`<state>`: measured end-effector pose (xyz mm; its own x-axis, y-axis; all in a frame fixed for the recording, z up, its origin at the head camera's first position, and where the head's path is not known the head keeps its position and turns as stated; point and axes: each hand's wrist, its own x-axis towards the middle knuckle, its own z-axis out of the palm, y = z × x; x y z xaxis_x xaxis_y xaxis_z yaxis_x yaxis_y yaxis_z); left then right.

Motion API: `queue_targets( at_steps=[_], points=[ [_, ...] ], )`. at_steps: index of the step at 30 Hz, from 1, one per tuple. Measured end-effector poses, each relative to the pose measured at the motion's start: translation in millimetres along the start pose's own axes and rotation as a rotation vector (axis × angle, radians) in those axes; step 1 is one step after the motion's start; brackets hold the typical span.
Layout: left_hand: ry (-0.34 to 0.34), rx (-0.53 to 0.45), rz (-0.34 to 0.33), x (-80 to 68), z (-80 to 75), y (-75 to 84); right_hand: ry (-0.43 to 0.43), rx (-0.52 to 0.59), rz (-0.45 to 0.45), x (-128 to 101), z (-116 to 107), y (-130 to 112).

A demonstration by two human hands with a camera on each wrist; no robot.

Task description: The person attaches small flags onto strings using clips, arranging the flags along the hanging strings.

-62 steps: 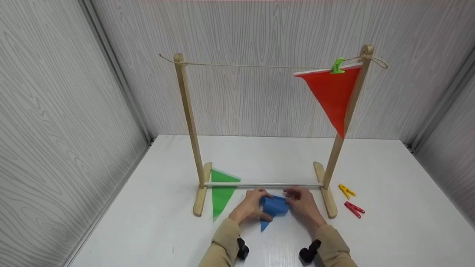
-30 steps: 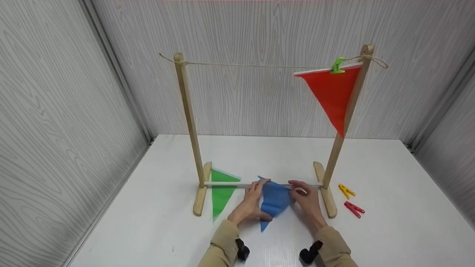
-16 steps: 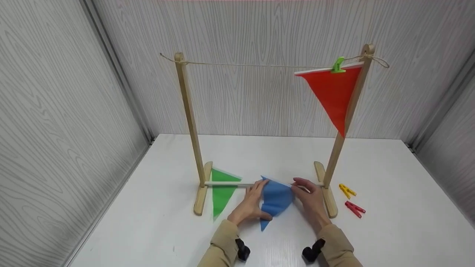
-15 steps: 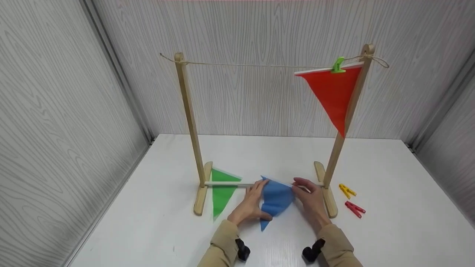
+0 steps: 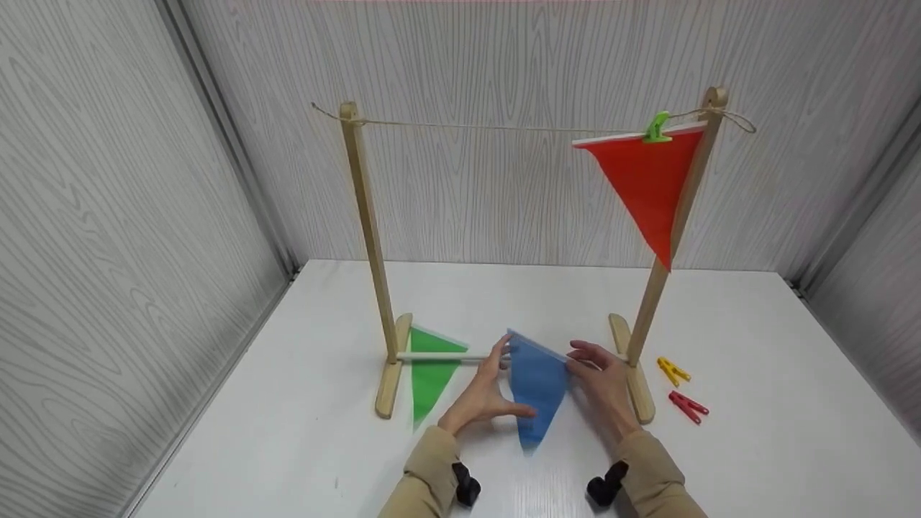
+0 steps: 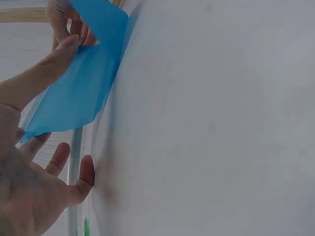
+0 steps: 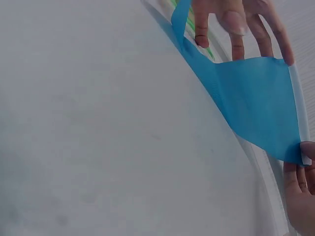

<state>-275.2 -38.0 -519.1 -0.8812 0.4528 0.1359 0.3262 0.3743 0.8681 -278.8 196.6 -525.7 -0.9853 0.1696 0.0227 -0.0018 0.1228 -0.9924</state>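
Blue flag [image 5: 538, 378] is between the person's hands, near the white rod [image 5: 475, 357]. The right hand [image 5: 604, 381] pinches one top corner; the left hand [image 5: 483, 396], fingers spread, touches the opposite edge.

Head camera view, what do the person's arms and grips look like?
The left sleeve and right sleeve are long, plain and tan, creased near the wrists. A lumpy black device sits inside the left wrist, a similar black piece inside the right. Left grip and right grip are gloveless hands.
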Motion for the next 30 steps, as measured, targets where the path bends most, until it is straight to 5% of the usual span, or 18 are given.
queue_targets(
  at_steps=[6, 12, 30],
  points=[
    [0.145, -0.271, -0.064, 1.8, -7.3, -8.6, 0.018, 0.033, -0.156, 1.6, 10.2, -1.9],
    [0.176, -0.475, -0.117, 4.2, -9.3, -12.0, -0.045, 0.04, -0.196, 0.8, 20.4, -5.4],
    [0.371, -0.563, -0.202, 2.1, -4.7, -21.8, -0.086, 0.025, -0.146, -5.5, 8.5, -3.9]
  ],
)
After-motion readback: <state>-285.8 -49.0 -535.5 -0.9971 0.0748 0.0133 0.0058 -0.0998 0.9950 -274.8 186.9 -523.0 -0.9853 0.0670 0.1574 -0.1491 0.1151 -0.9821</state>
